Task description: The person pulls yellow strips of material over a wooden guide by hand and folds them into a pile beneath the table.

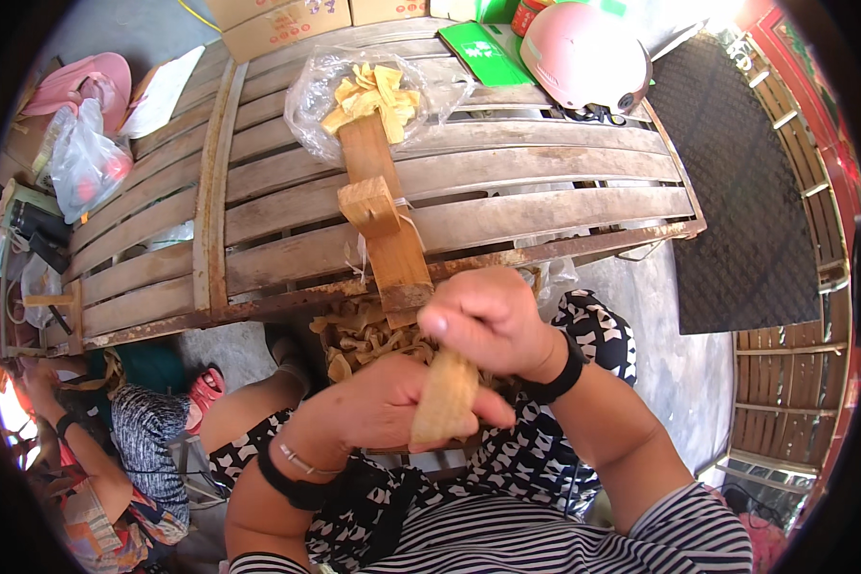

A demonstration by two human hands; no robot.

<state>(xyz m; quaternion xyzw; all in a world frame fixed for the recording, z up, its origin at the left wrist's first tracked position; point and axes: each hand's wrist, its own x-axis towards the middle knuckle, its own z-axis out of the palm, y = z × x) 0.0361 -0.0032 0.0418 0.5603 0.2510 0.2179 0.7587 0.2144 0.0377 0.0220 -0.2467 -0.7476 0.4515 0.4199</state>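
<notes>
A pale yellow, tapered fibrous piece is held slanting over my lap. My left hand is closed around its lower part, one finger showing past its right side. My right hand is a closed fist at the piece's upper end, thumb toward the wooden stand; what its fingers grip is hidden. Just beyond, a wooden stand with an upright block is tied with white string to the slatted table. Below the table edge lies a heap of curled yellowish pieces, partly covered by my arm.
A clear plastic bag holds flat yellow pieces on the table. Behind are cardboard boxes, a green packet and a pink helmet. Plastic bags and a pink cap lie left. Another person's arm is at lower left.
</notes>
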